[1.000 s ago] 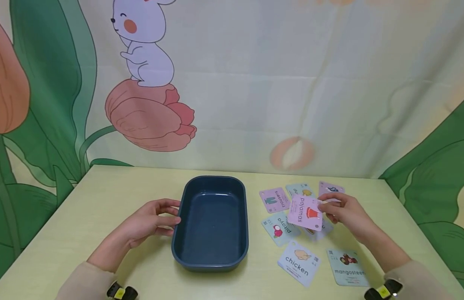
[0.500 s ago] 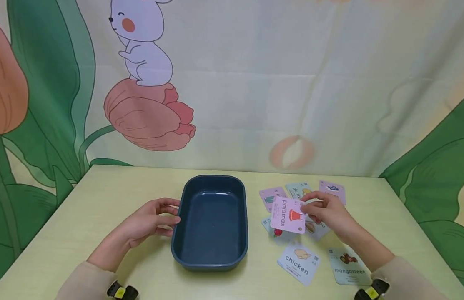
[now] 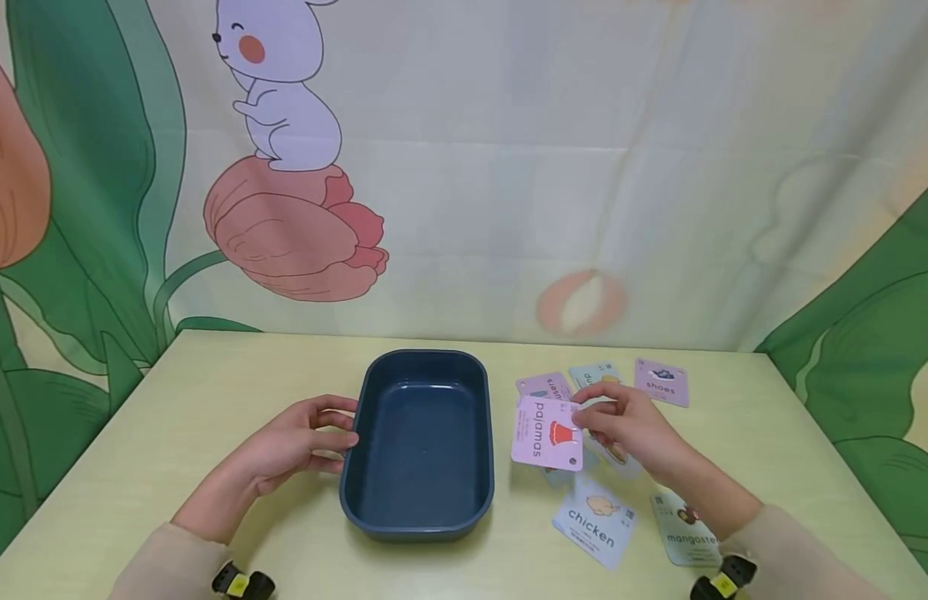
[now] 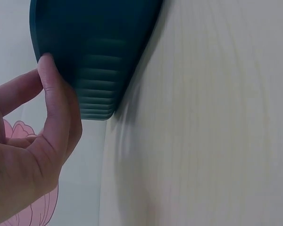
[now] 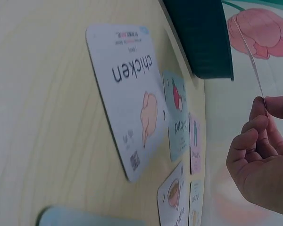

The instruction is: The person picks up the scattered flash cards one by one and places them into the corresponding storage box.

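Note:
My right hand [image 3: 629, 425] pinches a pink "pajamas" word card [image 3: 531, 429] by its edge, holding it above the other cards, right of the dark blue bin [image 3: 418, 467]. In the right wrist view the pajamas card [image 5: 254, 66] shows edge-on between thumb and finger. My left hand [image 3: 298, 440] touches the bin's left side with its fingertips; the left wrist view shows a fingertip at the rim and the bin's ribbed outer wall [image 4: 101, 61]. Below the held card lie the chicken card [image 3: 594, 525] and pitaya card [image 5: 176, 113], the latter mostly hidden in the head view.
Further cards lie on the pale wooden table [image 3: 261, 367]: shoes [image 3: 662, 383] at the back right, mangosteen [image 3: 681, 533] at the front right, partly under my forearm, and trousers [image 3: 539, 386] behind the held card. A printed curtain [image 3: 464, 167] hangs behind the table.
My right hand has carried the pajamas card left toward the bin, uncovering the shoes card and covering more of the pitaya card. My left hand has stayed at the bin's side.

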Demonstrator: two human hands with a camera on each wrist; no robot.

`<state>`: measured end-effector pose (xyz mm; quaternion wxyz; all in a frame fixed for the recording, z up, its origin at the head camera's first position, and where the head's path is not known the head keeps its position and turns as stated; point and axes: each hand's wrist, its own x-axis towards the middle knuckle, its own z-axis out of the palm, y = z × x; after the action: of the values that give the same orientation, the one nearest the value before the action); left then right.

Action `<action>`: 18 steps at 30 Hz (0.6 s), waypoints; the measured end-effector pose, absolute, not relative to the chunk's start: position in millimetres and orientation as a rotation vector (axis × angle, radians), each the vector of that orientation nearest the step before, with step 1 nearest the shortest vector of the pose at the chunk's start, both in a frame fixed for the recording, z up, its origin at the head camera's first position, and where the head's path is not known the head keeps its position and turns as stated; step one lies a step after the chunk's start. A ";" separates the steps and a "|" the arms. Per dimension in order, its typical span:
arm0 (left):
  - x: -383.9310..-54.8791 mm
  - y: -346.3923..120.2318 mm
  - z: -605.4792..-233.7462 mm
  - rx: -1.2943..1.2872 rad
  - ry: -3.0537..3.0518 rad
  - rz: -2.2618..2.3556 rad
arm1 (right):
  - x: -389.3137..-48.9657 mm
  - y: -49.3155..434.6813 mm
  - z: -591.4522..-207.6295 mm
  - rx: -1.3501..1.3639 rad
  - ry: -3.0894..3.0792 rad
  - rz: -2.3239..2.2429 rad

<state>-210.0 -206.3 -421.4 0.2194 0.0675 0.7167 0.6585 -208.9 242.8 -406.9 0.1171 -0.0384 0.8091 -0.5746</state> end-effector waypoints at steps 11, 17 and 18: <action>-209.7 -205.8 -422.0 0.166 1.979 1.821 | -205.7 214.3 -402.7 -0.190 2.321 -1.708; -210.7 -206.5 -421.9 0.168 1.972 1.820 | -203.8 197.3 -401.6 -0.220 2.323 -1.699; -210.9 -206.5 -421.8 0.168 1.972 1.820 | -203.7 194.2 -401.9 -0.224 2.322 -1.699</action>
<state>-210.9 -206.5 -421.8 0.2245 0.0609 0.7147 0.6596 -203.7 194.2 -401.9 0.1277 -0.0771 0.7980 -0.5839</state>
